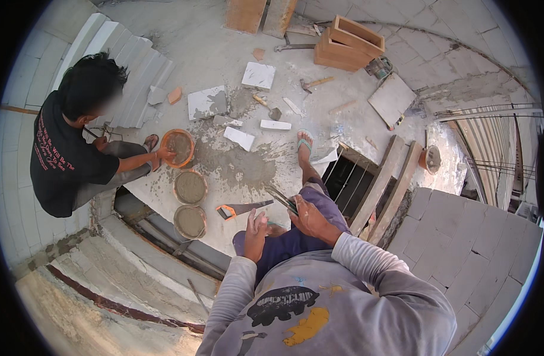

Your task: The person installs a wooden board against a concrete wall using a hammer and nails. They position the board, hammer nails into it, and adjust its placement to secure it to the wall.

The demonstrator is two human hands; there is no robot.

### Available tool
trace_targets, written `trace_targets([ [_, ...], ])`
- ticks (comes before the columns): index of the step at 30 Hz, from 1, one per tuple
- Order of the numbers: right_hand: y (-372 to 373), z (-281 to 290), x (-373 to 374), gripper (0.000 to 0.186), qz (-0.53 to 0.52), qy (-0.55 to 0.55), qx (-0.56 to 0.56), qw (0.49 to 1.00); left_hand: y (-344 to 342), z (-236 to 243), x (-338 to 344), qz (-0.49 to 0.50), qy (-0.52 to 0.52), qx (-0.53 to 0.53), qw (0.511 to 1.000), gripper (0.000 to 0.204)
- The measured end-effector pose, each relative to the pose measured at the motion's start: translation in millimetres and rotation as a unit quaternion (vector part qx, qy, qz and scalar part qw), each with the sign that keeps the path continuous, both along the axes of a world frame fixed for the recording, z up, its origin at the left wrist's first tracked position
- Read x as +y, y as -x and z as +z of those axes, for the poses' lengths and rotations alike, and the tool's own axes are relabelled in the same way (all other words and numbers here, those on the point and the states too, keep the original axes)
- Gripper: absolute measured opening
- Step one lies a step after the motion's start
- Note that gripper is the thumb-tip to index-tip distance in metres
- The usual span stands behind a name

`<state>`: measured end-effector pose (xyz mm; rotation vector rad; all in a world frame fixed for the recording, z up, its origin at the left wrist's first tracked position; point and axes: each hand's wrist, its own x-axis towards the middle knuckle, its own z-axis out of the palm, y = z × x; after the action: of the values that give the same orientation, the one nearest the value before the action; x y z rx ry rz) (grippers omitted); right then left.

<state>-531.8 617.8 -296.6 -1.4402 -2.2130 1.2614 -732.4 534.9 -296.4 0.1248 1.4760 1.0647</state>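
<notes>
We are holding the tool [279, 196] in our right grip [312, 219], near the saw [247, 208], ideally angling its tip clear of our foot [305, 145], but cannot tell whether our left grip [256, 236] is holding anything.

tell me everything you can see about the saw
The saw is a handsaw with an orange and black handle, looped around a grip opening and plastic-looking, and a dark, metal-looking blade that narrows toward its tip. It lies flat on the pale floor, handle to the left, blade pointing right, just beyond the left hand and right of the nearest mortar bucket. Neither hand holds it. Its teeth are too small to make out.
</notes>
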Motion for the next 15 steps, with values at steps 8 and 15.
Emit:
trace_targets([
  [8,-31.7,-131.8,219.9,0.053,0.087,0.326,0.075,0.938,-44.8,-118.0,226.3,0.008,0.123,0.059,0.991,0.021],
  [15,-153.1,-464.2,482.7,0.037,-0.114,0.029,-0.08,0.99,-107.7,-314.8,422.2,-0.323,0.052,0.397,0.858,0.021],
])
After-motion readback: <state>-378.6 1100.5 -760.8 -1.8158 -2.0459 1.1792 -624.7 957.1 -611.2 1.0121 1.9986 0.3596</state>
